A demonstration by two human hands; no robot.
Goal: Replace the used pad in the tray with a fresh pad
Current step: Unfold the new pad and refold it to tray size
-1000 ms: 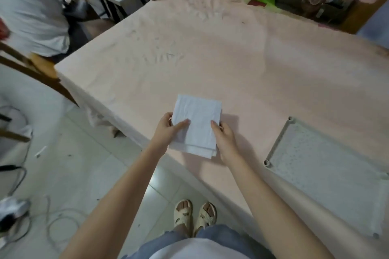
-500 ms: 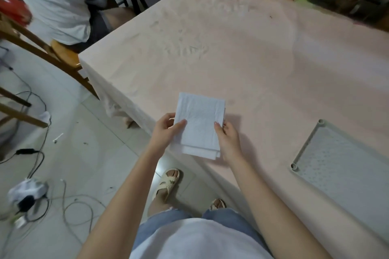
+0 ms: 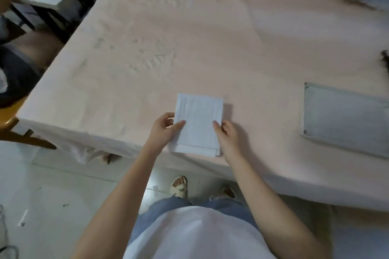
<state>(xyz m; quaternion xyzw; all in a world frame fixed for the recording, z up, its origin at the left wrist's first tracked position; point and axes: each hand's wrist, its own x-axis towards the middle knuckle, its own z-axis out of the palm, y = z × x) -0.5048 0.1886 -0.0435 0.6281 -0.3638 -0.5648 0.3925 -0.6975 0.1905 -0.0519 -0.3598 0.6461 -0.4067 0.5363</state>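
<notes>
White folded pad held over the near edge, tray waiting

White and still folded, the fresh pad sits at the near edge of the pink tabletop, pinched on its left side by the left hand and on its right by the right hand, thumbs on top. The grey tray lies well apart to the right. The step looks like preparing the fresh pad; next it likely needs unfolding, then carrying right to the tray

No readable text or labels anywhere
</notes>
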